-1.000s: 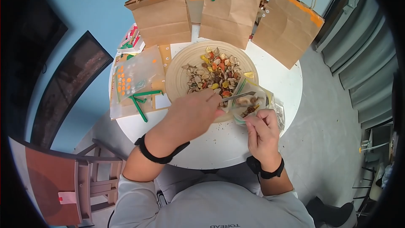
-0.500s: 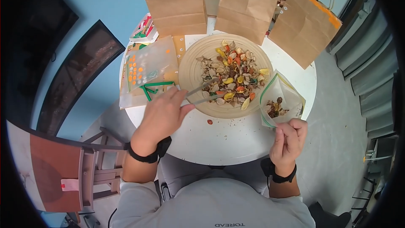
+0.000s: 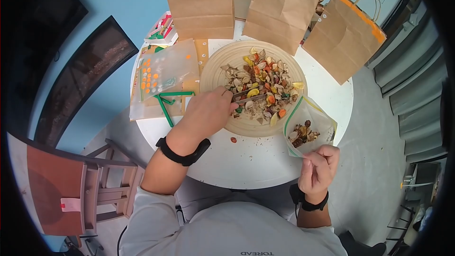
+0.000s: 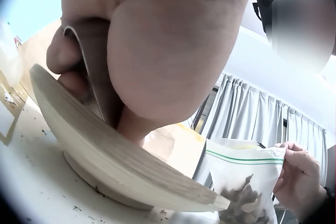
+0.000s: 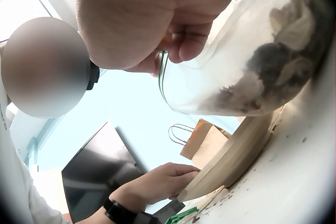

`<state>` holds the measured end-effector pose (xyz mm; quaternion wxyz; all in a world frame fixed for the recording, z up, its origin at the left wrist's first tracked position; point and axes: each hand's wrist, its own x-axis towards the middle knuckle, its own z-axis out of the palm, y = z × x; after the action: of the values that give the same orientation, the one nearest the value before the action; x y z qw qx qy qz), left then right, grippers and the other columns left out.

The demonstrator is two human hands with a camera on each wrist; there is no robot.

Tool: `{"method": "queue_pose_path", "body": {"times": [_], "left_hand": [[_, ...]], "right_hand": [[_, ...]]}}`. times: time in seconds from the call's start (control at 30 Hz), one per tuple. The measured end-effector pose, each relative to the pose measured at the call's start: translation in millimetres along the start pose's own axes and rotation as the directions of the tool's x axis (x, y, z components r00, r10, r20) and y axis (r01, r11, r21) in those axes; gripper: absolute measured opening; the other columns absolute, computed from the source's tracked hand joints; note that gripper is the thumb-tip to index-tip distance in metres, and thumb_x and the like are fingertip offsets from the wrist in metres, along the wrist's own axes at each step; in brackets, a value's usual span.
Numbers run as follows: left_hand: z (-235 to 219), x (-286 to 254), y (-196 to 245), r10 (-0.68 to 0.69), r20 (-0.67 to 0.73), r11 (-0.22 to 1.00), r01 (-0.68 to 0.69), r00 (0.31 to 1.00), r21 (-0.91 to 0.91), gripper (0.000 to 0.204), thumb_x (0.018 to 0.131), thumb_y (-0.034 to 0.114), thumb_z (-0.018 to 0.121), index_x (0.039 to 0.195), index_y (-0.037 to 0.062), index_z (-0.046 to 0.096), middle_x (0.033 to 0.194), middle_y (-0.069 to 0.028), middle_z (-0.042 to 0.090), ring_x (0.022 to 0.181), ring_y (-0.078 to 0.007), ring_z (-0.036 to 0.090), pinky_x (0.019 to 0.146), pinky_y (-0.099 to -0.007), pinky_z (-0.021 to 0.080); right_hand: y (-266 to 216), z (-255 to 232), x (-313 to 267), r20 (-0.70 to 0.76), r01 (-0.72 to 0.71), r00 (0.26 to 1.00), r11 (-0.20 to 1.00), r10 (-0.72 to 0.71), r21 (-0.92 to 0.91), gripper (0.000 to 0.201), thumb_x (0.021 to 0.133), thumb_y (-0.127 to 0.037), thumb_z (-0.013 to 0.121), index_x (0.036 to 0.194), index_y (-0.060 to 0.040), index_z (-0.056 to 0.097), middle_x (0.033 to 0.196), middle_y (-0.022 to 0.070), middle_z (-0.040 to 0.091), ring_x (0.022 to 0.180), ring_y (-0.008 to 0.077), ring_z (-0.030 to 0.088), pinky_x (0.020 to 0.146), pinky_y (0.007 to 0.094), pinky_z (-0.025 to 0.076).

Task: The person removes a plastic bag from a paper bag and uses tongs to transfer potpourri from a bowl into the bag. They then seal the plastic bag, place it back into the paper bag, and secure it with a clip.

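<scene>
My left hand point(image 3: 206, 116) grips a pair of metal tongs point(image 3: 250, 98) over the near left side of a round wooden plate point(image 3: 212, 68). The tips of the tongs reach into a heap of potpourri point(image 3: 268, 73): dried petals, pods and small cones in beige, orange, yellow and green. A bent metal end of the tongs shows inside the palm in the left wrist view. At the plate's right edge, my right hand point(image 3: 322, 168) pinches the rim of a clear zip bag point(image 3: 324, 121). The bag's mouth is spread, and dried pieces point(image 3: 303, 133) lie at its bottom.
Three brown paper bags point(image 3: 201, 14) stand along the back. On the left lie a plastic bag with orange dots point(image 3: 175, 61) and green strips point(image 3: 166, 109). A white box point(image 3: 163, 33) holds red and green items. Crumbs and one red piece point(image 3: 233, 140) dot the white table point(image 3: 227, 166).
My left hand drew the tongs away from the zip bag toward the left, then pushed them forward into the potpourri, their arms now closer together. The right hand kept its pinch on the bag.
</scene>
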<state>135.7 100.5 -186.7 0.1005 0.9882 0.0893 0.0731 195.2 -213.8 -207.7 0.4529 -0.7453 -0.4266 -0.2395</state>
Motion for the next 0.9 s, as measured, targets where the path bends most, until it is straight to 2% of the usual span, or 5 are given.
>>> {"method": "queue_pose_path", "body": {"times": [0.5, 0.63, 0.73, 0.83, 0.9], "left_hand": [[-12.9, 1.0, -5.6, 0.047, -0.126, 0.997, -0.055, 0.991, -0.056, 0.022, 0.099, 0.026, 0.070, 0.101, 0.0045, 0.069, 0.095, -0.0126, 0.067, 0.085, -0.0390, 0.069, 0.072, -0.0477, 0.055], [-35.3, -2.7, 12.2, 0.095, -0.149, 0.991, -0.108, 0.984, -0.081, 0.022, 0.096, 0.025, 0.073, 0.105, 0.0053, 0.070, 0.095, -0.0117, 0.068, 0.085, -0.0379, 0.069, 0.070, -0.0463, 0.056], [-42.4, -12.0, 32.1, 0.188, -0.157, 0.956, -0.217, 0.970, -0.196, 0.028, 0.093, 0.026, 0.076, 0.111, 0.0048, 0.069, 0.097, -0.0119, 0.068, 0.086, -0.0372, 0.069, 0.069, -0.0459, 0.055], [-38.9, -22.5, 55.2, 0.266, -0.072, 0.944, -0.275, 0.961, -0.184, 0.035, 0.091, 0.026, 0.078, 0.116, 0.0036, 0.068, 0.100, -0.0133, 0.068, 0.087, -0.0376, 0.069, 0.069, -0.0455, 0.056], [-39.6, -25.0, 54.2, 0.269, -0.106, 0.941, -0.285, 0.957, -0.185, 0.037, 0.091, 0.025, 0.079, 0.118, 0.0028, 0.067, 0.101, -0.0145, 0.067, 0.087, -0.0382, 0.069, 0.070, -0.0453, 0.056]], "right_hand": [[-2.4, 13.2, 16.7, 0.066, -0.063, 0.996, 0.998, 0.063, 0.007, 0.014, 0.083, 0.007, 0.074, 0.094, -0.0009, 0.073, 0.096, 0.0109, 0.054, 0.077, 0.0217, 0.054, 0.064, 0.0305, 0.044], [-7.0, 14.1, 23.1, 0.099, -0.067, 0.993, 0.998, 0.066, 0.012, 0.014, 0.085, 0.008, 0.075, 0.096, -0.0004, 0.074, 0.098, 0.0110, 0.053, 0.076, 0.0207, 0.055, 0.062, 0.0300, 0.045], [-8.0, 14.0, 20.9, 0.111, -0.065, 0.992, 0.998, 0.063, 0.013, 0.015, 0.085, 0.008, 0.075, 0.098, -0.0005, 0.074, 0.097, 0.0115, 0.052, 0.077, 0.0212, 0.056, 0.063, 0.0309, 0.047], [-8.3, 16.1, 20.5, 0.107, -0.047, 0.993, 0.998, 0.044, 0.030, 0.015, 0.085, 0.008, 0.075, 0.097, -0.0007, 0.075, 0.097, 0.0114, 0.052, 0.076, 0.0216, 0.056, 0.063, 0.0312, 0.047], [-8.2, 14.3, 17.8, 0.113, -0.064, 0.992, 0.997, 0.059, 0.043, 0.016, 0.084, 0.008, 0.075, 0.097, -0.0012, 0.075, 0.097, 0.0112, 0.052, 0.076, 0.0216, 0.055, 0.062, 0.0313, 0.046]]}}
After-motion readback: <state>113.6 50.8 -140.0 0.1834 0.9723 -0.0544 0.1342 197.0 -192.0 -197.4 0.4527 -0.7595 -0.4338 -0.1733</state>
